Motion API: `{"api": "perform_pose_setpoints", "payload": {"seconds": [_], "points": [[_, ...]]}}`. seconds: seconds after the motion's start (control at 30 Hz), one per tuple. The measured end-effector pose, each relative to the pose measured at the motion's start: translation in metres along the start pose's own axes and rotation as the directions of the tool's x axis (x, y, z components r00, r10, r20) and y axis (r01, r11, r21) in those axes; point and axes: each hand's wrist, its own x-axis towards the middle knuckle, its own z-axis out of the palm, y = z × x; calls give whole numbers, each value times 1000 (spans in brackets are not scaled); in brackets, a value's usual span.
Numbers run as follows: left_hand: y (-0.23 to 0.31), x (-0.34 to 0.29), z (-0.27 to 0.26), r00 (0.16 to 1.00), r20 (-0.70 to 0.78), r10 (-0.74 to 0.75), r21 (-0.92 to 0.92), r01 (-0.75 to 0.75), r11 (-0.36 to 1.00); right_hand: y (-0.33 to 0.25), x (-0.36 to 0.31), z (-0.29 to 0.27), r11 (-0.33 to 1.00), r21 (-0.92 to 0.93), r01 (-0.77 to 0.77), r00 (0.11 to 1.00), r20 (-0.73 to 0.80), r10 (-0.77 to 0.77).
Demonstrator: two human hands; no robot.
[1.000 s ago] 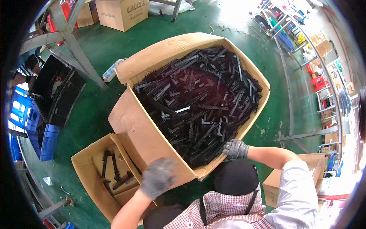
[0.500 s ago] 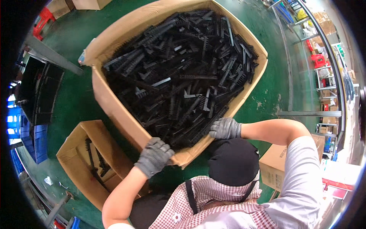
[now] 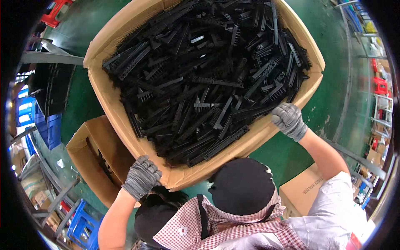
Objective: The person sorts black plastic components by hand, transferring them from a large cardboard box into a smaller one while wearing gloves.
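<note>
A large open cardboard box, filled with a tangled pile of black comb-toothed plastic strips, spreads in front of me. Grey-gloved, my left hand curls its fingers over the box's rim by the near left corner. My right hand, in a matching glove, grips the rim on the near right side with its fingers bent inward. The strips lie at all angles, and neither hand touches them.
On the left stands a smaller open carton with a few black strips inside. A closed carton sits by my right arm. Farther off are a blue stool, a blue bin and metal shelving.
The big box looks larger and has shifted in view, its near corner more to the left. My right hand is farther right and up; my left hand is farther left and lower.
</note>
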Motion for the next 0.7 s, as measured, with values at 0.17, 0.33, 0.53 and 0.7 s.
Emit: {"api": "perform_pose_setpoints", "payload": {"seconds": [0.17, 0.33, 0.53, 0.7], "points": [[19, 53, -48, 924, 285, -254, -59, 281, 958, 17, -4, -1, 985, -122, 120, 992, 41, -116], [4, 149, -71, 919, 182, -349, -55, 364, 930, 24, -5, 16, 991, -66, 117, 992, 45, -114], [15, 209, -14, 890, 97, -446, -52, 452, 890, 25, -4, 14, 989, -106, 102, 995, 3, -102], [13, 226, 14, 834, 189, -519, -76, 539, 839, 12, -3, 10, 981, -181, 64, 996, -56, -75]]}}
